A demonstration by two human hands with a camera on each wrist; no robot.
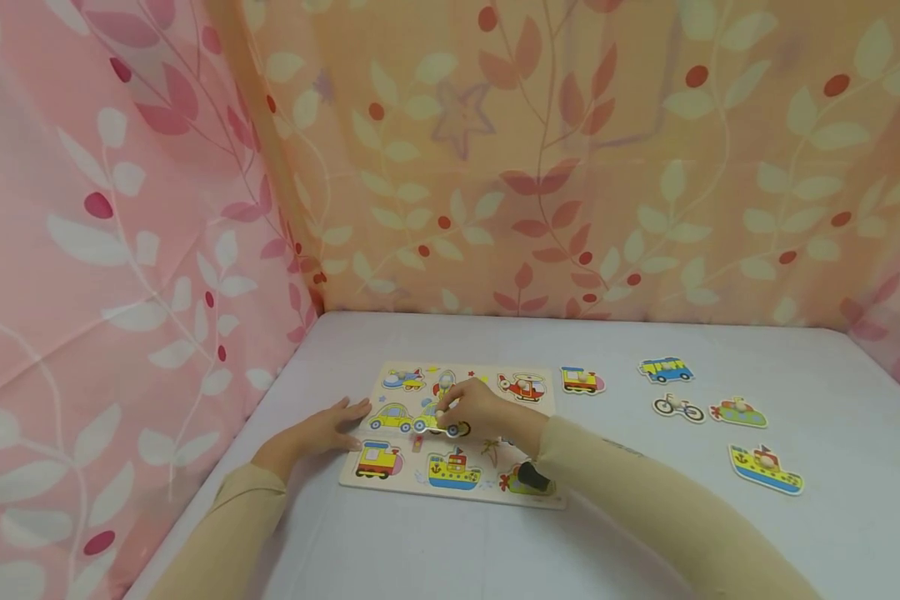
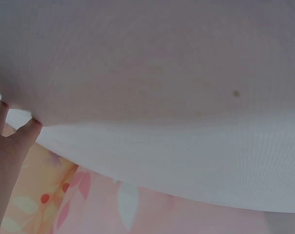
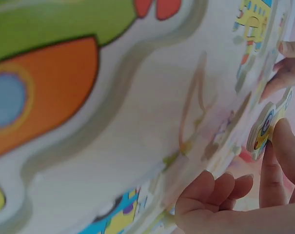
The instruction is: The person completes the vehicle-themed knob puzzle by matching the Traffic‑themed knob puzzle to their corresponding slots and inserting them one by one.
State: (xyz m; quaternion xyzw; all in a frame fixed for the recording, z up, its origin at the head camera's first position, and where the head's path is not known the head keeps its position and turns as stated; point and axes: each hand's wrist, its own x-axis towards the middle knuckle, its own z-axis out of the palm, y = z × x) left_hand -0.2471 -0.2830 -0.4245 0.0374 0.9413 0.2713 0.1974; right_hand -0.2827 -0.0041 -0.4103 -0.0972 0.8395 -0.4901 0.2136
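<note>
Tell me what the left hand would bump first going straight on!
Probably the board: the left hand is at its edge, maybe touching it. Past that edge lies a yellow car.

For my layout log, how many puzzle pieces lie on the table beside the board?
5: train right of the board; bus farther right; bicycle in front of it; submarine beside the bicycle; ship nearest the camera. The right sleeve may hide more.

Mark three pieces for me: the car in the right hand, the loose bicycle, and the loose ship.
Car piece (image 3: 263, 132): right wrist view, on its yellow face.
Bicycle piece (image 1: 678, 407): head view, mid-piece, between the wheels.
Ship piece (image 1: 765, 472): head view, on the hull.
</note>
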